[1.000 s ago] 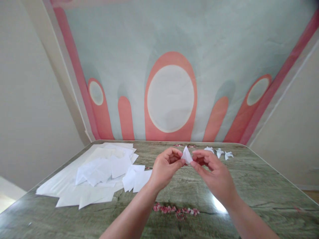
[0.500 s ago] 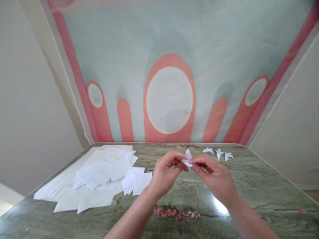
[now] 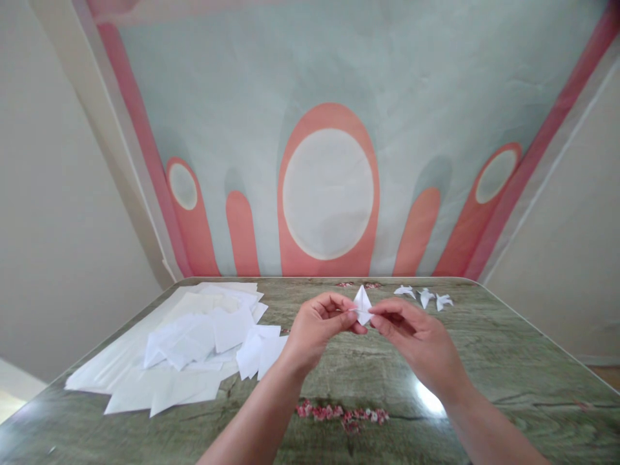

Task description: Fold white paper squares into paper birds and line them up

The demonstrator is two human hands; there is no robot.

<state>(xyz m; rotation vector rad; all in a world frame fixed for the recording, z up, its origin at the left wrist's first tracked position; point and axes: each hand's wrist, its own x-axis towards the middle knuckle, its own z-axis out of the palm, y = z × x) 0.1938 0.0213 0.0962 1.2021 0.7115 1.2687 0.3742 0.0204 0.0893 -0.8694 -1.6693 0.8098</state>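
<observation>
A small piece of folded white paper [image 3: 362, 302] is held up above the table, its pointed tip upward and a crease running down its middle. My left hand [image 3: 317, 326] pinches its left side between thumb and fingers. On its right side my right hand [image 3: 411, 332] grips a corner with thumb and forefinger. The fingertips cover the side edges of the paper. Beyond my right hand lie three folded paper birds [image 3: 425, 298], all white, in a row near the table's far edge.
A spread pile of white paper sheets [image 3: 130, 378] covers the left of the table [image 3: 508, 381], with smaller square pieces [image 3: 249, 354] at its right side. Pink flowers [image 3: 343, 413] are printed on the wood-look top. A patterned wall [image 3: 329, 77] rises behind.
The folded paper has opened into a more even diamond, its front now facing me. My left hand has shifted slightly, with its thumb now against the paper.
</observation>
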